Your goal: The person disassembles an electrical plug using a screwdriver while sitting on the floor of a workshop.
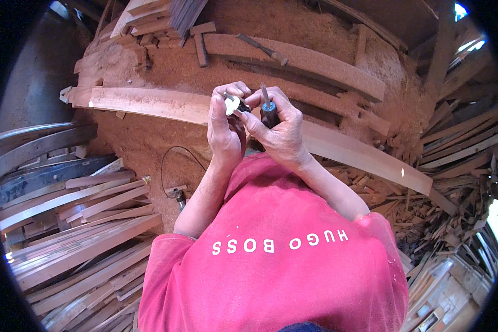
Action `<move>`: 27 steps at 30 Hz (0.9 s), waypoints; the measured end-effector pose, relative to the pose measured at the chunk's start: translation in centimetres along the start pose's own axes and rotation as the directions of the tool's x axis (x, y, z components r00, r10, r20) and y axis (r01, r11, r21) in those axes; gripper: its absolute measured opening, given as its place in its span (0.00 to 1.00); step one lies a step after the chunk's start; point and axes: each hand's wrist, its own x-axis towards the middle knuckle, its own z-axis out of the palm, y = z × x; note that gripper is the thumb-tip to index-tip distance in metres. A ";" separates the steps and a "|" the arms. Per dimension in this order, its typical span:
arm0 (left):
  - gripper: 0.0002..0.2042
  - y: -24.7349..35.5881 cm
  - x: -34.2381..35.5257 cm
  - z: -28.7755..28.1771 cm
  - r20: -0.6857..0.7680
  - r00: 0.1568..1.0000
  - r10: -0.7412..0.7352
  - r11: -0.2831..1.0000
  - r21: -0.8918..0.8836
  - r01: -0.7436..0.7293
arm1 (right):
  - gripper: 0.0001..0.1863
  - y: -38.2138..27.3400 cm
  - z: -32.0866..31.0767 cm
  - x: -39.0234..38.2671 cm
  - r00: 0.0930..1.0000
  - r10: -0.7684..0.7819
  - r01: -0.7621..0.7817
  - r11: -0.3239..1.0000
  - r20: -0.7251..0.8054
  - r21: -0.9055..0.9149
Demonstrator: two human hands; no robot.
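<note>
Left hand (222,133) pinches white piece (232,105) — partly hidden; right hand (285,131) clasps blue-handled tool (269,108).

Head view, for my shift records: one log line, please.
left hand: holding white part; right hand: holding blue-handled tool; nearby: wooden plank

Floor (144,146): brown, coated in sawdust (116,61). Lying on it: a board stack (155,22) at far left of centre, heaped planks (83,221) at left, wood scraps (448,202) at right, a thick beam (315,67) beyond centre. Slim hand tool (263,49) rests across the beam.
</note>
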 end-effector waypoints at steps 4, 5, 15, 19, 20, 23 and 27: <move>0.19 -0.4 0.0 -0.6 0.038 0.999 0.028 0.999 0.032 -0.030 | 0.10 -0.1 -0.4 0.2 0.977 -0.211 0.207 0.960 -0.001 -0.190; 0.19 -0.4 0.0 -0.6 0.033 0.999 0.032 0.998 0.053 -0.034 | 0.10 -0.4 -0.3 0.0 0.980 -0.198 0.192 0.958 -0.005 -0.212; 0.19 -0.5 0.0 -0.3 0.074 0.995 -0.066 0.998 -0.002 0.067 | 0.07 0.7 -0.6 -0.3 0.986 -0.165 0.165 0.986 -0.010 -0.033; 0.19 -0.4 0.1 0.4 0.054 0.997 -0.055 0.998 0.043 0.053 | 0.09 1.7 -0.6 -0.5 0.958 -0.287 0.286 0.958 -0.024 -0.038; 0.19 -0.5 0.1 0.5 0.058 0.997 -0.059 0.998 0.034 0.057 | 0.09 2.0 -0.7 -0.5 0.947 -0.320 0.319 0.947 -0.022 -0.034; 0.19 -0.5 0.2 0.4 0.063 0.994 -0.088 0.996 -0.025 0.090 | 0.10 1.9 -1.1 -0.7 0.943 -0.329 0.331 0.943 -0.045 0.032; 0.19 0.1 0.3 -0.1 0.062 0.990 -0.130 0.986 -0.100 0.136 | 0.11 0.0 -2.3 -0.3 0.992 -0.113 0.115 0.993 -0.050 0.037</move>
